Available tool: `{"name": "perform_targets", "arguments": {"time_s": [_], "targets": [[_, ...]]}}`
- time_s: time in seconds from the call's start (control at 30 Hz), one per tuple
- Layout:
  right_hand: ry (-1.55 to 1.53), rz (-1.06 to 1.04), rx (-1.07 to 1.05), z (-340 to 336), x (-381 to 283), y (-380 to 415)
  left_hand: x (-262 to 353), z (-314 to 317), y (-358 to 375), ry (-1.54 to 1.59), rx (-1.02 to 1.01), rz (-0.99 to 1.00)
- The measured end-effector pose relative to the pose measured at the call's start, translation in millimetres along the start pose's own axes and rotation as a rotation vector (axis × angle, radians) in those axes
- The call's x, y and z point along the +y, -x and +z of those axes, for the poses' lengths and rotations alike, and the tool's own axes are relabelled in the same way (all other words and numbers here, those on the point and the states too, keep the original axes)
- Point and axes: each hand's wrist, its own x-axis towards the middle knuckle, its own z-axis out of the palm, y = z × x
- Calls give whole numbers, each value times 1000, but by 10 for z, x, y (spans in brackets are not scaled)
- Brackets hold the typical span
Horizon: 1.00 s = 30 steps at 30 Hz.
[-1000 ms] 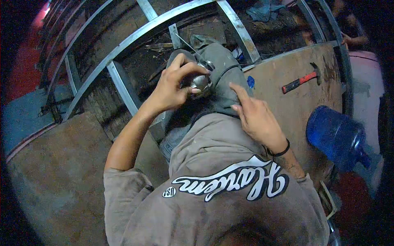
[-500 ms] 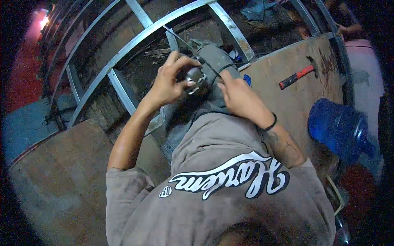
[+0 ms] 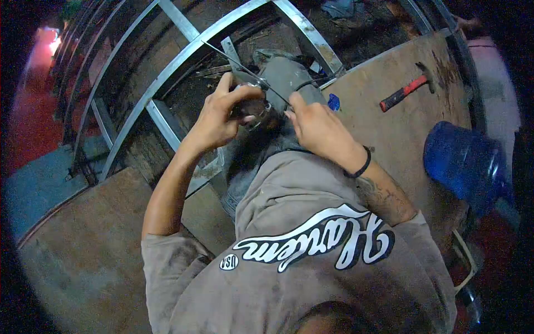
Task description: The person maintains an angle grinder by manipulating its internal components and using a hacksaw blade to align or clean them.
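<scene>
Left hand (image 3: 221, 115): fingers clamped round metal piece (image 3: 261, 114). Rod (image 3: 239, 66) slants past the piece, far left to near right; contact unclear. Right hand (image 3: 321, 127), right of the piece: fingers pinching rod's near end.

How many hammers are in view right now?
1: the hammer lies on the board, to the right of the right hand. More may be hidden in the dark.

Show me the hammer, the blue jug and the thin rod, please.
Hammer (image 3: 408, 91): head view, on its handle.
Jug (image 3: 463, 160): head view, on its blue side.
Rod (image 3: 243, 69): head view, partway along its length.
</scene>
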Motion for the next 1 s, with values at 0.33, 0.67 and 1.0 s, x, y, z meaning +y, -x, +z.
{"name": "perform_targets", "arguments": {"time_s": [0.33,0.67,1.0], "targets": [[-78,20,18,139,120,158,6,40,-28,-31,65,16],[-4,103,-120,-113,213,485,-217,-64,-85,70,77,-55],[-74,22,-82,59,218,477,-345,-84,2,114,58,37]]}}
